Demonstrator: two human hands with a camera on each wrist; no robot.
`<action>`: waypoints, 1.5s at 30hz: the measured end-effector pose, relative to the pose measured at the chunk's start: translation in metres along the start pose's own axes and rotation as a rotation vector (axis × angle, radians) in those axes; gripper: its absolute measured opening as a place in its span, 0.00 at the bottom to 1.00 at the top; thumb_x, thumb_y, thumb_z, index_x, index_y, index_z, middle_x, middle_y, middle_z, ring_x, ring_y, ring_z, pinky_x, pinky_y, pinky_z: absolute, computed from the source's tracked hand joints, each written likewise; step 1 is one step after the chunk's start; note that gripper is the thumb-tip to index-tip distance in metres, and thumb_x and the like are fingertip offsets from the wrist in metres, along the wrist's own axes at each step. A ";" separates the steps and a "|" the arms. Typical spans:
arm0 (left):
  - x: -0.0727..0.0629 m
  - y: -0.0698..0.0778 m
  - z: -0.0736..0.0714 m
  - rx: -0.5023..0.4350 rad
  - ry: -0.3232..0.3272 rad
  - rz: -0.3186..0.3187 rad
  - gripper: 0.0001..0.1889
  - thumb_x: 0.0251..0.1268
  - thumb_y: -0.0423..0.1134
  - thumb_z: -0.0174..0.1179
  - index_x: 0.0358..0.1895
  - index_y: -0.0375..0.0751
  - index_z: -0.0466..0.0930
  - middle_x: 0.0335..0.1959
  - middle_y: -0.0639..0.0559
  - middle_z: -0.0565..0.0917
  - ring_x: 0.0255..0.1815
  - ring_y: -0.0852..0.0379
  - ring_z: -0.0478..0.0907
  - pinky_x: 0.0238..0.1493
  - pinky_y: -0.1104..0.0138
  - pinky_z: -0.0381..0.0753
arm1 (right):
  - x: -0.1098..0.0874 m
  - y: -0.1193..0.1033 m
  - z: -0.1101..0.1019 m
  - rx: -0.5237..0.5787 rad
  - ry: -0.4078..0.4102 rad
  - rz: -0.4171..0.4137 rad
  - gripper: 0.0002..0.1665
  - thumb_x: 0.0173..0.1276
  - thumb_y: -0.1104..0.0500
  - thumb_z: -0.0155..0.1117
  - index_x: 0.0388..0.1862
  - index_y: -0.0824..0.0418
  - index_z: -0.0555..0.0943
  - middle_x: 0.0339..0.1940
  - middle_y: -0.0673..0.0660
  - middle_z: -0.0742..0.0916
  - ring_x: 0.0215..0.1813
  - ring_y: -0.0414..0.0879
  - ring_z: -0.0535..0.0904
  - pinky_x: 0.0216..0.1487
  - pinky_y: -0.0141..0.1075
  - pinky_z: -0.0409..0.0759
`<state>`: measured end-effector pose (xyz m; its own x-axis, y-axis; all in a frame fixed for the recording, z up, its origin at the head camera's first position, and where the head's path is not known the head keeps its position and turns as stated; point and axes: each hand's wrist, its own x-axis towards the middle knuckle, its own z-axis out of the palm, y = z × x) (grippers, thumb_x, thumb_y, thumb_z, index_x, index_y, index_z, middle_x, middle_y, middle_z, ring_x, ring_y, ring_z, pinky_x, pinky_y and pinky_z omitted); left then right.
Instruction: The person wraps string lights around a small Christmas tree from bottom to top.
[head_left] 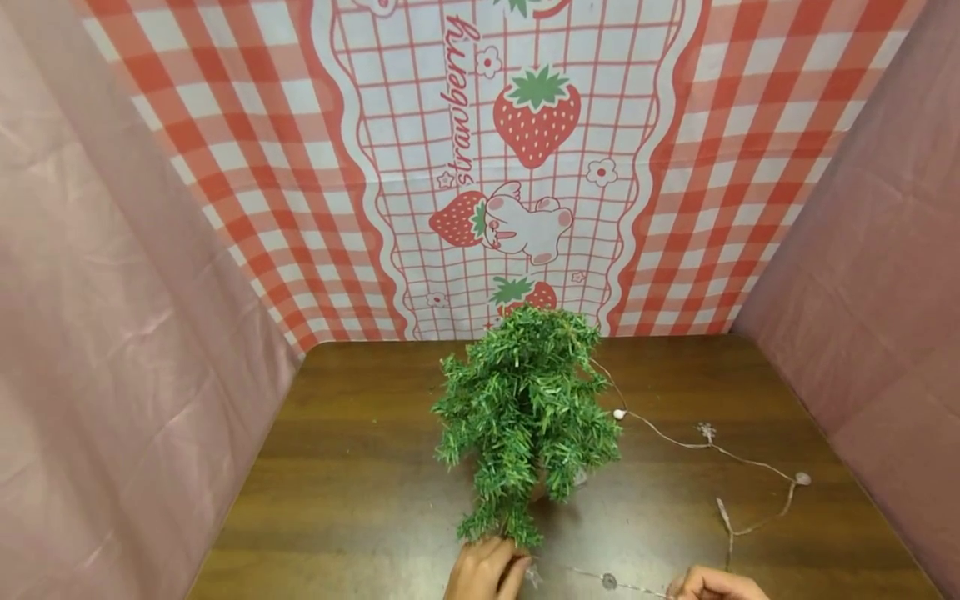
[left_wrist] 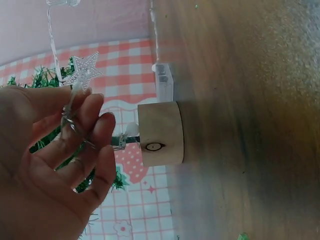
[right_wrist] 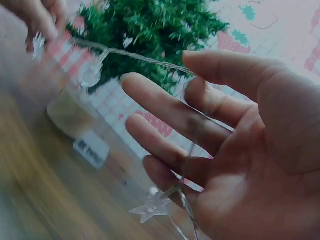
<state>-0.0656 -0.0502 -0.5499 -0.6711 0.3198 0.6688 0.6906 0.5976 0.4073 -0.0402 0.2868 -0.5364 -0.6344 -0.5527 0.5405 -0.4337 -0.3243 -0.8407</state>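
From the head view, I saw the small green tree (head_left: 528,400) standing on the wooden table (head_left: 322,483), its lowest front branch reaching the left hand (head_left: 487,568). The string of lights (head_left: 708,444) lay in a loose curve to the right, spread out enough, I judged, to keep from tangling. The right hand (head_left: 716,583) was well apart from the left, with a stretch of string between them.

In the left wrist view, that hand's thumb and fingers pinched the wire beside a clear star (left_wrist: 85,72), probably to control exactly where it sat. A round wooden base (left_wrist: 161,134) held the trunk up; a clear box (left_wrist: 164,82) stood by it.

In the right wrist view, thumb and forefinger pinched the wire, the other fingers loosely spread, seemingly keeping the span nearly taut. Another star (right_wrist: 150,206) dangled below.
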 end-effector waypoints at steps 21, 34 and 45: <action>0.015 0.033 0.023 0.026 -0.013 0.162 0.13 0.60 0.39 0.67 0.48 0.47 0.82 0.34 0.61 0.82 0.35 0.65 0.78 0.38 0.75 0.74 | 0.020 -0.053 -0.026 -0.333 0.615 0.256 0.09 0.71 0.79 0.50 0.48 0.79 0.76 0.30 0.55 0.86 0.20 0.48 0.76 0.19 0.40 0.77; 0.021 0.051 0.034 0.087 -0.065 0.119 0.15 0.72 0.46 0.55 0.58 0.50 0.77 0.36 0.61 0.80 0.35 0.65 0.74 0.33 0.77 0.69 | 0.037 -0.063 -0.028 -0.801 0.807 0.355 0.09 0.70 0.74 0.58 0.47 0.74 0.80 0.15 0.55 0.82 0.18 0.44 0.80 0.24 0.30 0.81; 0.029 0.064 0.042 0.143 0.125 0.037 0.10 0.51 0.40 0.68 0.38 0.55 0.84 0.30 0.62 0.77 0.27 0.67 0.74 0.25 0.79 0.63 | 0.062 -0.070 -0.051 -0.945 0.656 0.235 0.11 0.65 0.76 0.64 0.42 0.64 0.83 0.13 0.44 0.69 0.13 0.35 0.61 0.13 0.29 0.61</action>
<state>-0.0525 0.0285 -0.5302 -0.6012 0.2551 0.7573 0.6629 0.6884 0.2944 -0.0817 0.3144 -0.4426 -0.8506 0.0683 0.5213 -0.3896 0.5839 -0.7122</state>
